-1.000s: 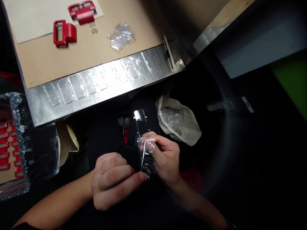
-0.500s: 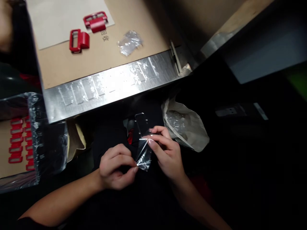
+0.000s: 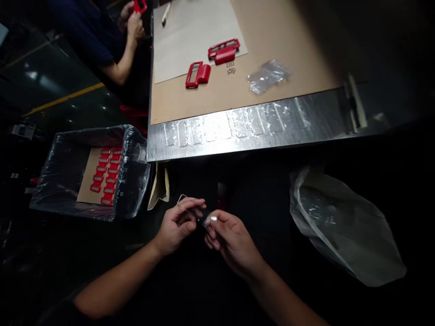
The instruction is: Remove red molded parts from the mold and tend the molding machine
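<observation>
Over the dark lap, my left hand (image 3: pixel 176 227) is closed on a clear plastic piece (image 3: pixel 182 198), whose pale edge shows beyond the fingers. Close beside it on the right, my right hand (image 3: pixel 231 237) pinches a small bit of clear film (image 3: pixel 205 221) between thumb and forefinger. On the cardboard above the metal edge lie two red frames, one at the left (image 3: pixel 197 74) and one further back (image 3: pixel 224 51). Crumpled clear film (image 3: pixel 268 76) lies right of them. Several thin clear pieces (image 3: pixel 217 127) are lined up along the metal edge.
The metal table edge (image 3: pixel 322 118) runs across above my hands. A plastic-lined bin (image 3: pixel 68 181) with several red frames (image 3: pixel 110 172) stands at the left. An open pale bag (image 3: pixel 360 231) hangs at the right. At the upper left, a person's hands (image 3: pixel 135 26) hold a red frame (image 3: pixel 140 5).
The view has swung left, showing the whole bin and the other person. My left hand has moved from the film's lower end to the clear piece, and my right hand now pinches film.
</observation>
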Action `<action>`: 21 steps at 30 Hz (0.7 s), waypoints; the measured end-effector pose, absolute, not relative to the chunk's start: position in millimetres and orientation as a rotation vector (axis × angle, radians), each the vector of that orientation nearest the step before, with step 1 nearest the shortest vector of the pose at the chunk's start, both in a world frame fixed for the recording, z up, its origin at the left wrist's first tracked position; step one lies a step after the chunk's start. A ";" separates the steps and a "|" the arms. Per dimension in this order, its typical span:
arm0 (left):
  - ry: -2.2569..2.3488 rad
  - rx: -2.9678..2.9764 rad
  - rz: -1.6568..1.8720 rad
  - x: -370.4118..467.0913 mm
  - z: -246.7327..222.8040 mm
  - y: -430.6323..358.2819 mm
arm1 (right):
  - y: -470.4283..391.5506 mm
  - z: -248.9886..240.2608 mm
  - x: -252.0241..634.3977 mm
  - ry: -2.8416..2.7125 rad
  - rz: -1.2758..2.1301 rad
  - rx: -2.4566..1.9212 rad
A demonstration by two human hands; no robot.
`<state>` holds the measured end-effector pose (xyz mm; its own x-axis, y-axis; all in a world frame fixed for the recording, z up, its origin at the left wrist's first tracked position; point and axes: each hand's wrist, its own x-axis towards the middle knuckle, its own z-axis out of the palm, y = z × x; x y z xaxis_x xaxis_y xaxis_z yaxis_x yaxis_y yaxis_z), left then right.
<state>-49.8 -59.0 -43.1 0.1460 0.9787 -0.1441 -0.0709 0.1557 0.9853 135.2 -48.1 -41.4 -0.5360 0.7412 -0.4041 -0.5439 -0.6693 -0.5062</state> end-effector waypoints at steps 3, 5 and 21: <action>1.176 1.094 1.109 -53.4 -41.8 -55.5 | -53.4 -48.5 129.8 -0.430 2.252 -0.882; 1.223 0.929 1.226 -58.6 -46.4 -50.7 | -56.6 -53.0 131.8 -0.471 2.207 -0.988; 1.639 -0.032 1.239 -144.6 -40.0 -30.6 | -9.7 -144.8 371.7 -0.998 0.660 -2.322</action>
